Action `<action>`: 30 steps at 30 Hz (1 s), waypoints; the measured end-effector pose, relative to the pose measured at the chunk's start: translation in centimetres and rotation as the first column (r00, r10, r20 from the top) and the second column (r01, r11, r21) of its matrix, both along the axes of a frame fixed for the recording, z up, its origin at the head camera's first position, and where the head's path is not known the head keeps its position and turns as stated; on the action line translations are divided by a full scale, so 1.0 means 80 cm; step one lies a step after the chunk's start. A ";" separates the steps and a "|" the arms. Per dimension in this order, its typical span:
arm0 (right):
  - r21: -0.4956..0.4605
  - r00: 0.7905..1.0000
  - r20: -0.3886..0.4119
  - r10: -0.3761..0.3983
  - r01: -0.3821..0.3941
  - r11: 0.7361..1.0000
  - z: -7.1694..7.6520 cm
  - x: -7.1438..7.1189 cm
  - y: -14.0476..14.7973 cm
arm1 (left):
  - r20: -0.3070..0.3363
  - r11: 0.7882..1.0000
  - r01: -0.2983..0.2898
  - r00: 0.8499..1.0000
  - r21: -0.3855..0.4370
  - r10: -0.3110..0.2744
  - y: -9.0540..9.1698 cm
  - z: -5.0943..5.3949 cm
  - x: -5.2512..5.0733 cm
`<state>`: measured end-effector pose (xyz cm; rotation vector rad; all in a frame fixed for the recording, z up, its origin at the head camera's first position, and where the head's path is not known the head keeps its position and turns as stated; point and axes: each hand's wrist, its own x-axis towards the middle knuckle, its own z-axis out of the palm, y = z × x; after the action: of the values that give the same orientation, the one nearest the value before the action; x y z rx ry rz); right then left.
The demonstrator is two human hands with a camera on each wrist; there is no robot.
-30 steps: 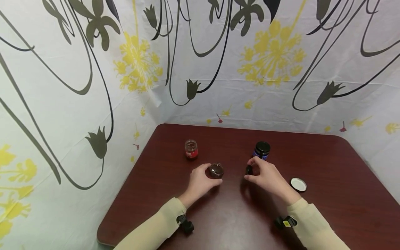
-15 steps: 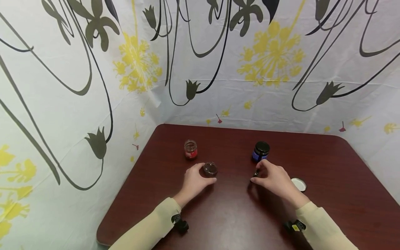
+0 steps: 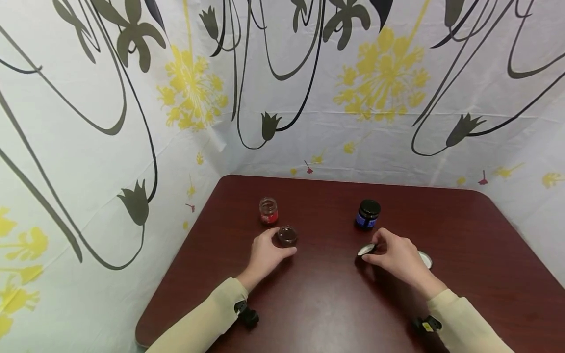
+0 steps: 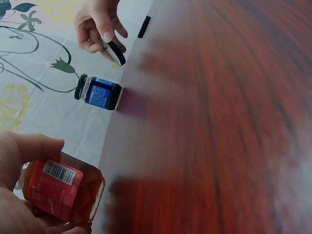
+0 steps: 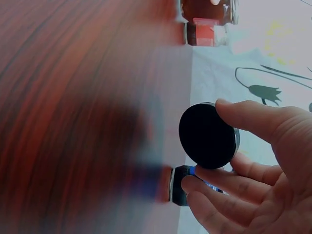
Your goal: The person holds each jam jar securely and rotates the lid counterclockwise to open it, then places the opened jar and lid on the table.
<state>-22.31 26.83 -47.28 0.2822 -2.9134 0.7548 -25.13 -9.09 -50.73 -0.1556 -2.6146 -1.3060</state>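
My left hand point(image 3: 267, 257) grips an uncapped glass jar point(image 3: 287, 235) with dark contents. The left wrist view shows the jar's red label point(image 4: 56, 187) with a barcode; whether its base touches the table I cannot tell. Between thumb and fingers, my right hand point(image 3: 399, 257) pinches a round lid point(image 3: 366, 249) above the table. Its outside is black in the right wrist view, and its pale inside shows in the head view. On the table, partly behind the right hand, lies a second lid point(image 3: 425, 260), pale inside facing up.
A lidless glass jar point(image 3: 269, 212) with a red label stands just beyond the left hand. Farther back on the right is a blue-labelled jar point(image 3: 368, 214) with a black lid on. The dark red table point(image 3: 335, 309) ends at a patterned cloth wall point(image 3: 282, 98).
My left hand has moved left with the jar. My right hand has drawn right with its lid, which has turned so the pale inside shows. More of the blue-labelled jar is visible.
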 end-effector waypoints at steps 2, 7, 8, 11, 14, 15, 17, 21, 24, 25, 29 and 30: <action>0.009 1.000 -0.009 -0.008 0.008 1.000 0.000 0.001 0.002 | -0.005 1.000 -0.009 1.000 0.010 0.009 -0.004 0.000 0.000; 0.041 1.000 -0.021 -0.018 0.019 0.999 -0.003 0.003 0.008 | -0.018 0.999 -0.027 0.999 0.022 0.028 -0.016 -0.003 -0.001; 0.046 1.000 -0.024 -0.017 0.018 0.999 -0.004 0.003 0.009 | -0.018 0.999 -0.029 0.999 0.023 0.030 -0.018 -0.003 -0.002; 0.060 0.999 -0.040 -0.015 0.017 0.998 -0.006 0.005 0.012 | -0.026 0.999 -0.035 0.999 0.023 0.035 -0.024 -0.005 -0.004; 0.074 0.999 -0.032 -0.025 0.027 0.997 -0.007 0.007 0.015 | -0.042 0.999 -0.040 0.998 0.027 0.041 -0.028 -0.006 -0.007; 0.081 0.999 -0.026 -0.031 0.033 0.996 -0.008 0.008 0.016 | -0.050 0.999 -0.043 0.998 0.024 0.044 -0.030 -0.006 -0.007; 0.091 0.999 -0.017 -0.037 0.038 0.995 -0.009 0.010 0.018 | -0.050 0.998 -0.050 0.997 0.025 0.052 -0.033 -0.007 -0.008; 0.110 0.999 -0.022 -0.026 0.028 0.994 -0.011 0.012 0.022 | -0.037 0.998 -0.066 0.997 0.020 0.066 -0.039 -0.008 -0.010; 0.119 0.999 -0.031 -0.011 0.014 0.993 -0.013 0.014 0.025 | -0.031 0.997 -0.075 0.997 0.019 0.075 -0.045 -0.008 -0.013; 0.122 0.999 -0.032 -0.007 0.011 0.992 -0.013 0.014 0.026 | -0.032 0.997 -0.076 0.997 0.023 0.077 -0.047 -0.007 -0.013; 0.128 0.999 -0.044 -0.004 0.010 0.992 -0.015 0.015 0.030 | -0.040 0.996 -0.081 0.996 0.044 0.083 -0.055 -0.006 -0.018; 0.129 0.999 -0.048 -0.004 0.010 0.992 -0.015 0.015 0.031 | -0.042 0.995 -0.084 0.995 0.049 0.086 -0.057 -0.006 -0.019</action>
<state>-21.13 29.27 -48.49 0.2981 -2.9213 0.5520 -26.68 -13.63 -51.25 -0.0639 -2.5218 -1.3186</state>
